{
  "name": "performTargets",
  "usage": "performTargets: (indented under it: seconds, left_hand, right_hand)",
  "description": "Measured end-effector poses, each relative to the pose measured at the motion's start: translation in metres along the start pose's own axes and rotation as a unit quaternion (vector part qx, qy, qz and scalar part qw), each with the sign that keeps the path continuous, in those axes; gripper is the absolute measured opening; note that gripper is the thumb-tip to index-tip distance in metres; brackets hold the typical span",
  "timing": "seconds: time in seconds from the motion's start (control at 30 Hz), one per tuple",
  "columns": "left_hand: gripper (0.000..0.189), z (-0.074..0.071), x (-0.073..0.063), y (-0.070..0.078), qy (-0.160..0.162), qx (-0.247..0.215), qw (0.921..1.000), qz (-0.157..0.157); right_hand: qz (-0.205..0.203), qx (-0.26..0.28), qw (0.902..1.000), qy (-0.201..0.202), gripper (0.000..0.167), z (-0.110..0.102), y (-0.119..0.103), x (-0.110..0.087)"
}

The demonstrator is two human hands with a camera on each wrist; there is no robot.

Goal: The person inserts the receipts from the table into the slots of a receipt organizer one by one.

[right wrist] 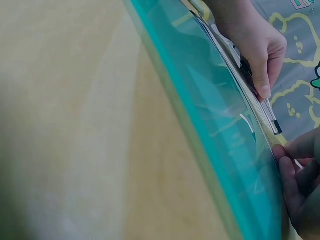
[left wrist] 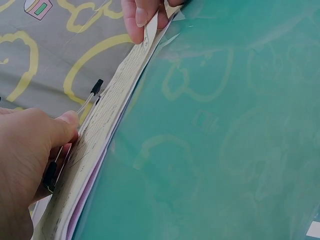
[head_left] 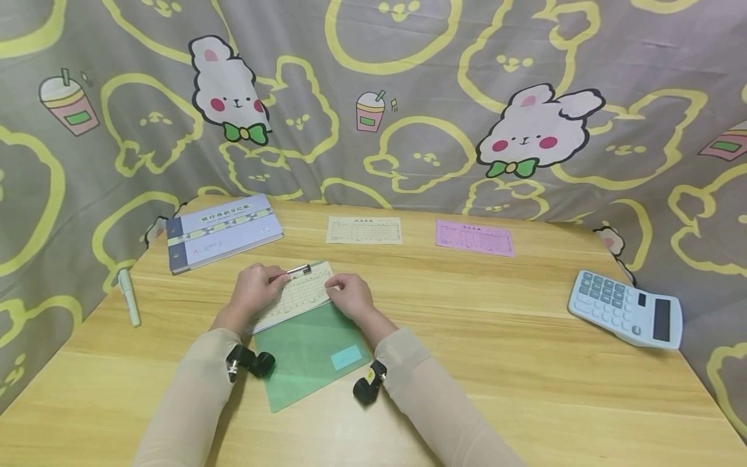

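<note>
Paper forms (head_left: 303, 293) lay at the green folder's (head_left: 306, 347) far edge, left hand (head_left: 255, 288) pinching the metal clip (head_left: 299, 270), right hand (head_left: 353, 297) pinching their right end; likely mid-clipping, next move probably called for squared sheets.

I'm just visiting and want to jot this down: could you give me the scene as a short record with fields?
Left hand: grips the metal clip
Right hand: pinches the edge of the printed sheets
Beneath the sheets: green folder
Surface: wooden table
Toward the back: bound book, cream slip, pink slip
Far left: pale marker
Far right: calculator
</note>
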State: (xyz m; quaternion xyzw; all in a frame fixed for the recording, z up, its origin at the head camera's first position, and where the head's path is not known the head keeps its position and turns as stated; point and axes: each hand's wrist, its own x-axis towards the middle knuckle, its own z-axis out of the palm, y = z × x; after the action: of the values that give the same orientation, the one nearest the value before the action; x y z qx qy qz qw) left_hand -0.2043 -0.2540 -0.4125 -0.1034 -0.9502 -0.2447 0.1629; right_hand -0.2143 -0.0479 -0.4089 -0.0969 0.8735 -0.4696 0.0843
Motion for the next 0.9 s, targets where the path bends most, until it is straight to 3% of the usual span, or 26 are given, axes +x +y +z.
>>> performTargets:
  seconds: [0.6,0.73,0.9]
  left_hand:
    - [0.018,0.003,-0.002,0.002,-0.019,0.002,0.9993,-0.032]
    - [0.022,0.002,-0.005,0.001,-0.014,-0.014,0.9992,-0.035]
    - [0.024,0.000,-0.007,0.000,-0.011,-0.024,0.9988,-0.041]
  right_hand:
    - [0.004,-0.006,1.0000,-0.003,0.010,-0.001,0.000,0.000]
    - [0.011,0.074,0.9969,-0.023,0.012,-0.005,0.003,0.001]
    - [0.026,0.180,0.9822,-0.049,0.017,-0.016,0.006,0.002]
